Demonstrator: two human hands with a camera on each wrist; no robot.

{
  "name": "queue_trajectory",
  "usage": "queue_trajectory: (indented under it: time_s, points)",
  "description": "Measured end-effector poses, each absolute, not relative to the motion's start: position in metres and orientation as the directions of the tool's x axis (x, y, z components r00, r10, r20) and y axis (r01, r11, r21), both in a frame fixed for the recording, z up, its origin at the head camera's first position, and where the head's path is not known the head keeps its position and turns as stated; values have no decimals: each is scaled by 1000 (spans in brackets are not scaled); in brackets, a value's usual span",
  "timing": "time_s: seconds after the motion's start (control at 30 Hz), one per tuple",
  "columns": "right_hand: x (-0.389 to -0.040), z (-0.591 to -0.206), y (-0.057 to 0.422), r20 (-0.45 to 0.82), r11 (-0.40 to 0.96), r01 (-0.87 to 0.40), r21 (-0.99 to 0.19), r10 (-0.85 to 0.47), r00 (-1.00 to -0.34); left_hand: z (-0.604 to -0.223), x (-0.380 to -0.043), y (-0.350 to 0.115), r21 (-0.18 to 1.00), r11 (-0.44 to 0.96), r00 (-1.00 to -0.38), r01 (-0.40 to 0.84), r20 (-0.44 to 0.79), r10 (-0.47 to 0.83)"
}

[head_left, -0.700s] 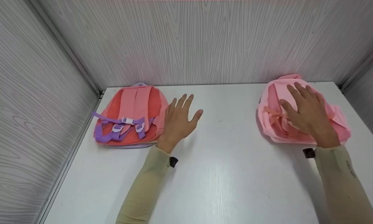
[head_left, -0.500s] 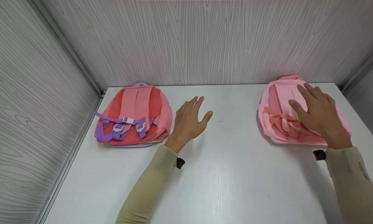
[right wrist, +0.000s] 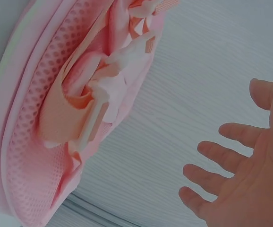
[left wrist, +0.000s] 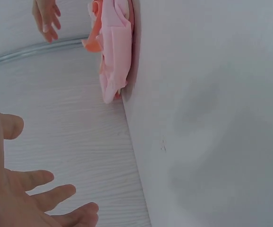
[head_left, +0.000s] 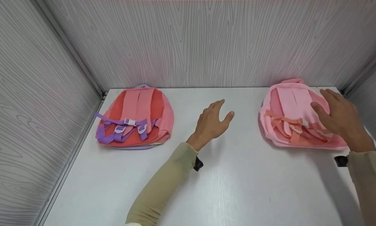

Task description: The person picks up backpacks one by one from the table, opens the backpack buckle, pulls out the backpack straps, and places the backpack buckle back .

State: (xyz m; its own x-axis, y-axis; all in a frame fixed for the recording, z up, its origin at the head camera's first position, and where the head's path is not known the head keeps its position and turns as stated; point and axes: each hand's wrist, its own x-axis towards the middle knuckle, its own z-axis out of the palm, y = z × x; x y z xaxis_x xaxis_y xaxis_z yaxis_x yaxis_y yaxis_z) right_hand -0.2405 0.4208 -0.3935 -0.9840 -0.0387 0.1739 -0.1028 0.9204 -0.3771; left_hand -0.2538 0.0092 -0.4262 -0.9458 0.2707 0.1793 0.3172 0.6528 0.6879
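Observation:
Two small backpacks lie strap side up toward the back of a white table. The left one is a coral-red backpack [head_left: 136,103] with purple webbing and white buckles. On the right is a light pink backpack [head_left: 289,97] with orange webbing, its right part hidden behind my hand. My left hand [head_left: 210,123], fingers extended and thumb apart, hovers between the two bags and holds nothing. Above the pink bag's right side is my right hand [head_left: 343,117], fingers spread; the right wrist view shows a gap between its fingers [right wrist: 224,156] and the bag's straps.
The white table [head_left: 231,182] meets a grey wood-grain wall [head_left: 191,44] right behind the bags. Another such panel [head_left: 24,125] rises along the left, and a third [head_left: 373,84] stands at the right. Small dark cameras sit at both wrists.
Both hands have moved to the right, the left one away from the coral-red backpack, the right one uncovering more of the pink backpack. Neither bag has visibly shifted on the table.

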Motion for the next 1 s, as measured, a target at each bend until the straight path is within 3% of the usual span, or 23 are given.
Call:
queue_trajectory:
  time_s: [0.57, 1.0]
  points:
    - [-252, -416, 475, 177, 875, -35, -483, 58, -982, -439, -258, 76, 833, 517, -968, 196, 81, 237]
    - [-250, -440, 508, -5, 835, 167, -525, 192, -981, -466, -255, 127, 894, 438, -974, 98, -4, 227]
